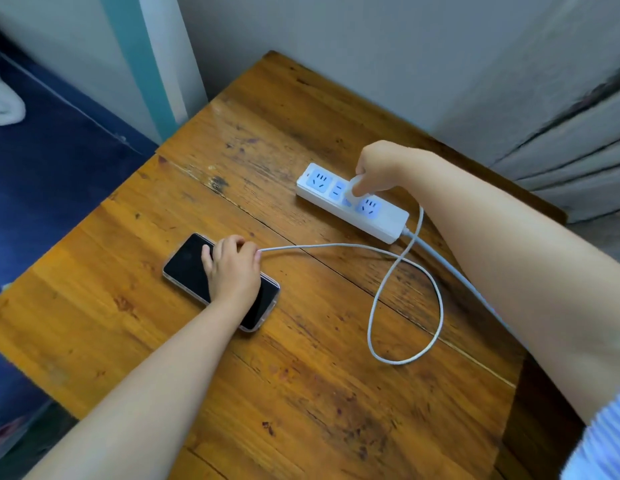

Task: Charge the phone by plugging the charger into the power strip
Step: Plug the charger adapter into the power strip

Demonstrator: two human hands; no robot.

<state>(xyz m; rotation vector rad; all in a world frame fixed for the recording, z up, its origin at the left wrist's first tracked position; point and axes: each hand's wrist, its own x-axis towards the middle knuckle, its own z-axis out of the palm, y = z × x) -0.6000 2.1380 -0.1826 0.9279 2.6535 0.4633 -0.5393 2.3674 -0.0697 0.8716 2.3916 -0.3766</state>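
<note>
Head view, 1 moment. I see a wooden bench point(301, 393) set into a room corner, carrying 2 devices. The phone point(190, 268) lies flat, dark screen up, in a clear case, on the bench's left half. My left hand point(232, 268) rests across its middle, fingers curled loosely over the far edge where the white cable point(336, 245) meets the phone; I cannot tell whether it pinches the cable end. The cable runs right, makes 1 loop point(405, 358) on the bench, then rises to the white power strip point(377, 220) near the back wall. My right hand point(374, 168) is closed around the white charger point(357, 187), held at the strip's middle outlet; whether the prongs are fully seated is hidden by the fingers. The strip's own grey cord point(450, 268) leaves its near end and passes under my right forearm.
</note>
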